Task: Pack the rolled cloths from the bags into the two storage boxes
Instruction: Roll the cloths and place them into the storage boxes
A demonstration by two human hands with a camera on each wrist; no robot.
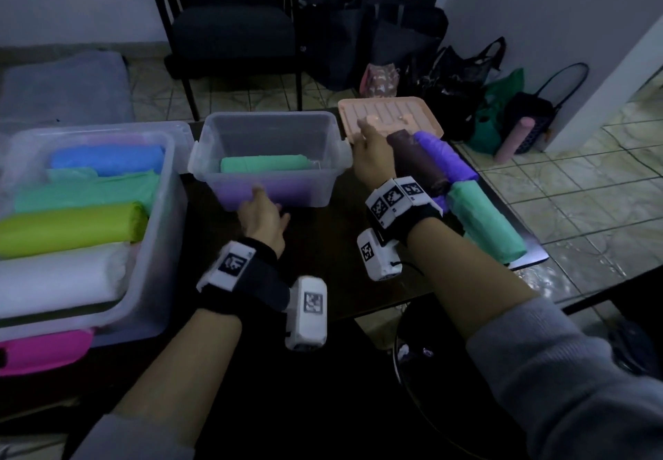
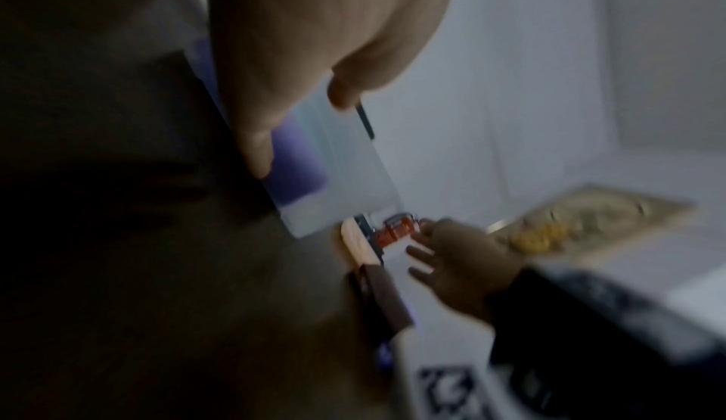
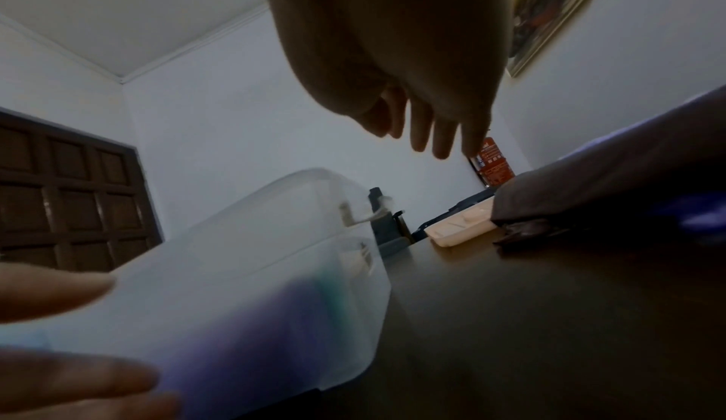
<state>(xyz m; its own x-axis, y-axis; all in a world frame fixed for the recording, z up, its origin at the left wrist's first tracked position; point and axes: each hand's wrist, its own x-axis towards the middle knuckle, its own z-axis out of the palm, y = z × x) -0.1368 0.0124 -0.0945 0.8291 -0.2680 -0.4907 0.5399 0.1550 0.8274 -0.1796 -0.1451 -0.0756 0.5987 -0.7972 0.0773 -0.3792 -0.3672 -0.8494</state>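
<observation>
Now the brown roll (image 1: 418,160) lies just right of my right hand (image 1: 373,158), long axis running away from me, beside the small box (image 1: 269,129). Right hand is spread, empty; left hand (image 1: 263,221), fingers relaxed, touches the box front.

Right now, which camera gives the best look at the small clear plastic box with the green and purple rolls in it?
The head view: the small clear plastic box shows whole, open-topped, a mint green roll and a purple roll inside. The left wrist view shows only one blurred corner; the right wrist view shows its side wall, blurred.
</observation>
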